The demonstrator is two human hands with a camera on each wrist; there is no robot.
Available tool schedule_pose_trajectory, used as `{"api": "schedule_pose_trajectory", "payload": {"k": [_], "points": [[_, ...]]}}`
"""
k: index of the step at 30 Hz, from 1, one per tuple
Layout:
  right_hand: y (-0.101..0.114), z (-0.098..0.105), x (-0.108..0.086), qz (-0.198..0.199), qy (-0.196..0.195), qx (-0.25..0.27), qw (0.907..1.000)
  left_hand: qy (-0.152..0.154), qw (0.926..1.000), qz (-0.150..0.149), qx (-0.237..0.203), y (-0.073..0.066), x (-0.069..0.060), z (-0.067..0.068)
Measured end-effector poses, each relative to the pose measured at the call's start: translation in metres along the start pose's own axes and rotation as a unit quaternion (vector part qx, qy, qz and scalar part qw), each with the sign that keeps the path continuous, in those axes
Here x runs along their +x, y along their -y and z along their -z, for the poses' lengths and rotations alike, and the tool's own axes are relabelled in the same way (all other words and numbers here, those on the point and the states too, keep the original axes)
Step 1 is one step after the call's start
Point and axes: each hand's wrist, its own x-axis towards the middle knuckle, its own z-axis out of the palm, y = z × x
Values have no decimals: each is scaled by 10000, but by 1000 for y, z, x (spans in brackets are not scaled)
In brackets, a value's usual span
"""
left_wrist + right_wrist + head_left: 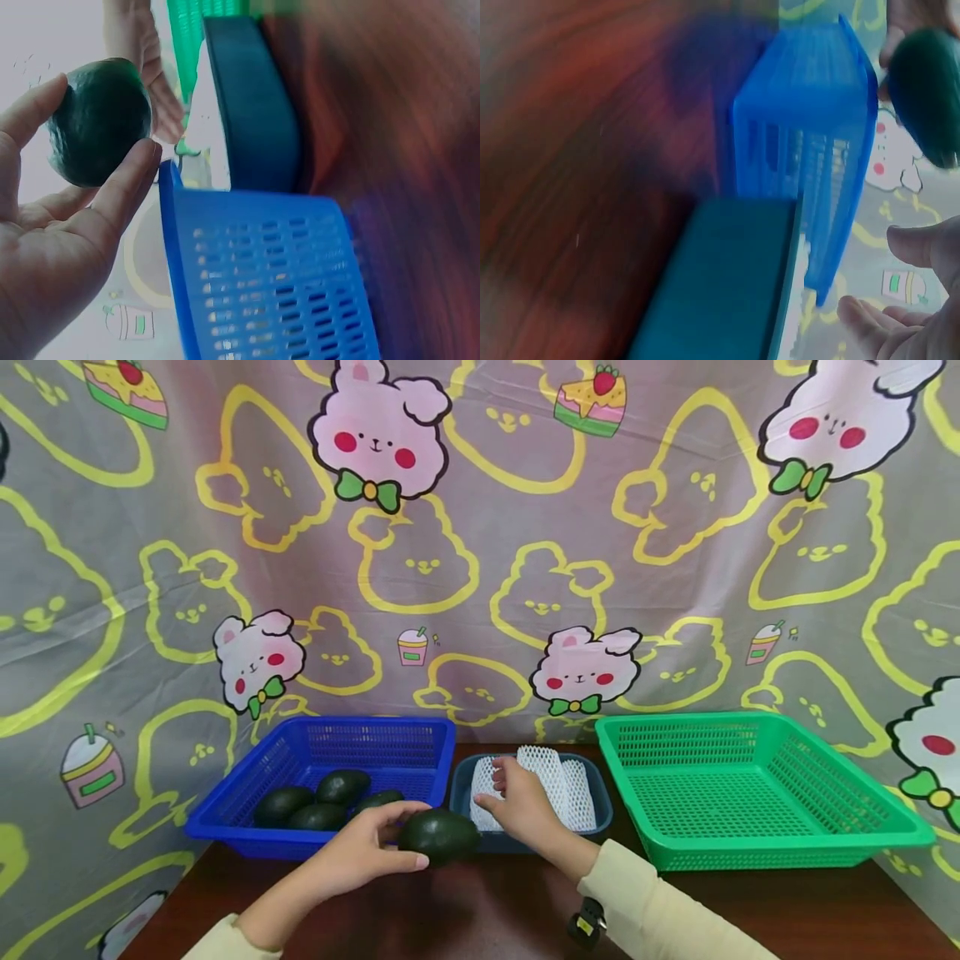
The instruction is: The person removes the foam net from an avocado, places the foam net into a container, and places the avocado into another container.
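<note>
A dark green avocado [441,837] is held in my left hand [363,853] in front of the trays, thumb on one side and fingers on the other. The left wrist view shows that avocado [100,122] pinched between thumb and fingers. Over the dark blue-grey tray [604,802] hovers my right hand [527,803], thumb and fingers apart, nothing between them. White foam net sleeves [542,768] lie in that tray, partly covered by this hand. Several more avocados [343,786] rest in the blue basket [247,842].
To the right stands a green plastic basket [780,843] with perforated sides. A patterned cloth [480,568] hangs behind everything. Dark reddish-brown tabletop [480,927] shows in front. A small black device [588,922] is at the right sleeve.
</note>
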Motion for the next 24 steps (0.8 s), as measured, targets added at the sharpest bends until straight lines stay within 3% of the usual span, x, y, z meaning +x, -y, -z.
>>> {"api": "schedule_pose_trajectory", "payload": {"k": [8,15,17,22,24], "points": [[11,-23,-4,-1,503,813,9954,-418,9988,69,228,-1,-4,26],[21,-35,-9,-512,799,1219,9880,-920,9944,341,387,1,1,44],[22,-39,-11,-706,870,1597,9808,-1094,9921,382,484,3,3,49],[25,-48,-13,-1129,1081,2633,9520,-1567,9822,578,861,10,11,61],[25,-51,-13,-1174,1123,2765,9472,-1703,9782,626,1007,14,15,65]]}}
